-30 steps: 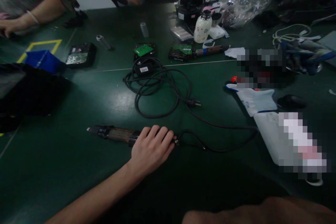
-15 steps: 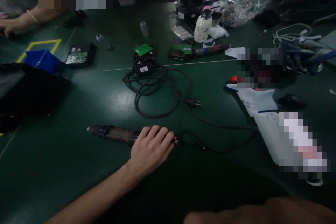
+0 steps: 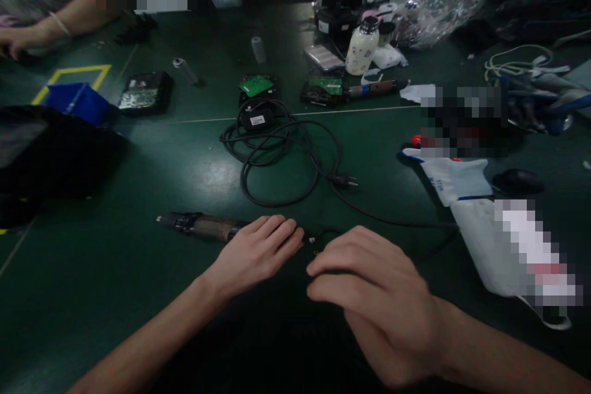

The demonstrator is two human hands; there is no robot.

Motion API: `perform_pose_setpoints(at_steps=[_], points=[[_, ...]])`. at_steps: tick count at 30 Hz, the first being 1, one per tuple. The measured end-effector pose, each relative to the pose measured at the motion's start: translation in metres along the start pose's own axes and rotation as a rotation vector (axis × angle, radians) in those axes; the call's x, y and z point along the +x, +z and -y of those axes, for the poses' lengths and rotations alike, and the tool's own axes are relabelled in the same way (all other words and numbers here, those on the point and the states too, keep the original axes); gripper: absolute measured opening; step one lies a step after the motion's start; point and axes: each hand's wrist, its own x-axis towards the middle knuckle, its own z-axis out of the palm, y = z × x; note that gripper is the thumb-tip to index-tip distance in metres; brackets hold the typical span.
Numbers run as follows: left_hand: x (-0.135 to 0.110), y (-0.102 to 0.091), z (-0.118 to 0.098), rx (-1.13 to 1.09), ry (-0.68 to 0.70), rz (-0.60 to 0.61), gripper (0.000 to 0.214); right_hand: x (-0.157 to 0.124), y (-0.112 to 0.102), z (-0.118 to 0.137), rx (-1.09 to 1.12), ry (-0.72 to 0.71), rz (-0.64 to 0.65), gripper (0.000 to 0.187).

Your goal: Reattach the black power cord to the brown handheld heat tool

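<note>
A dark electric screwdriver (image 3: 207, 226) lies on the green table with its bit end to the left. My left hand (image 3: 263, 246) is closed over its rear part, which the fingers hide. From that end a thin black cable (image 3: 392, 221) runs right and loops back to the coil. My right hand (image 3: 378, 289) hovers just right of the screwdriver's tail, over part of the cable; its fingers are bent and apart, and I see nothing held in them. Behind the hands lies the coiled cable with its black adapter (image 3: 257, 119) and plug (image 3: 345, 180).
Hard drives with green boards (image 3: 256, 85) lie across the far side, near a second electric screwdriver (image 3: 378, 88). A patterned bottle (image 3: 362, 49) stands behind. To the left are a blue bin (image 3: 76, 101) and a black bag (image 3: 55, 160); a white pouch (image 3: 480, 240) and mouse (image 3: 519, 180) lie right.
My right hand has risen from the bottom edge towards the screwdriver's cable end. The left hand stays on the screwdriver, its fingers a little flatter. The view has shifted slightly.
</note>
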Motion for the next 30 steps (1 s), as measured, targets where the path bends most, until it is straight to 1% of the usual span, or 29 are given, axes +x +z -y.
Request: perform_pose_setpoints(at_steps=[2, 4, 5, 7, 9, 11, 14, 16, 18, 19, 20, 22, 24, 25, 26, 27, 28, 30], points=[[-0.001, 0.003, 0.004, 0.037, -0.027, -0.049, 0.026, 0.004, 0.019, -0.012, -0.057, -0.061, 0.109, 0.035], [-0.003, 0.007, 0.008, 0.05, -0.063, -0.078, 0.025, 0.0, 0.038, -0.021, -0.102, 0.049, 0.186, 0.039], [-0.003, 0.008, 0.01, 0.048, -0.077, -0.088, 0.025, -0.004, 0.046, -0.025, -0.112, 0.082, 0.193, 0.039], [-0.003, 0.01, 0.012, 0.04, -0.104, -0.115, 0.027, -0.011, 0.055, -0.032, -0.123, 0.081, 0.187, 0.035], [-0.002, 0.01, 0.014, 0.037, -0.141, -0.137, 0.027, -0.016, 0.057, -0.038, -0.14, 0.061, 0.161, 0.032], [0.0, 0.01, 0.015, 0.048, -0.2, -0.138, 0.027, -0.018, 0.056, -0.042, -0.162, 0.069, 0.142, 0.031], [0.003, 0.009, 0.017, 0.066, -0.276, -0.115, 0.026, -0.018, 0.055, -0.043, -0.179, 0.131, 0.109, 0.025], [0.003, 0.01, 0.019, 0.066, -0.28, -0.11, 0.025, -0.017, 0.055, -0.041, -0.142, 0.185, 0.072, 0.019], [0.003, 0.012, 0.021, 0.064, -0.261, -0.109, 0.026, -0.014, 0.057, -0.038, -0.033, 0.261, 0.023, 0.019], [0.002, 0.013, 0.022, 0.062, -0.251, -0.114, 0.027, -0.012, 0.059, -0.036, 0.063, 0.31, -0.01, 0.019], [0.002, 0.014, 0.023, 0.056, -0.245, -0.121, 0.029, -0.009, 0.06, -0.034, 0.194, 0.373, -0.04, 0.02], [0.001, 0.016, 0.023, 0.039, -0.24, -0.143, 0.031, -0.002, 0.062, -0.029, 0.551, 0.531, -0.061, 0.021], [0.0, 0.017, 0.023, 0.022, -0.241, -0.168, 0.031, 0.007, 0.064, -0.025, 0.918, 0.7, -0.01, 0.03], [0.0, 0.017, 0.023, 0.014, -0.242, -0.175, 0.029, 0.012, 0.064, -0.023, 1.034, 0.767, 0.016, 0.035], [0.0, 0.017, 0.023, 0.007, -0.243, -0.181, 0.028, 0.016, 0.065, -0.023, 1.089, 0.802, 0.021, 0.037], [0.0, 0.017, 0.023, 0.001, -0.246, -0.185, 0.026, 0.021, 0.065, -0.024, 1.086, 0.801, 0.005, 0.037], [0.0, 0.017, 0.023, -0.004, -0.246, -0.186, 0.025, 0.025, 0.066, -0.025, 1.036, 0.768, -0.027, 0.033], [0.0, 0.017, 0.024, -0.009, -0.241, -0.19, 0.023, 0.031, 0.068, -0.032, 0.864, 0.648, -0.092, 0.023]])
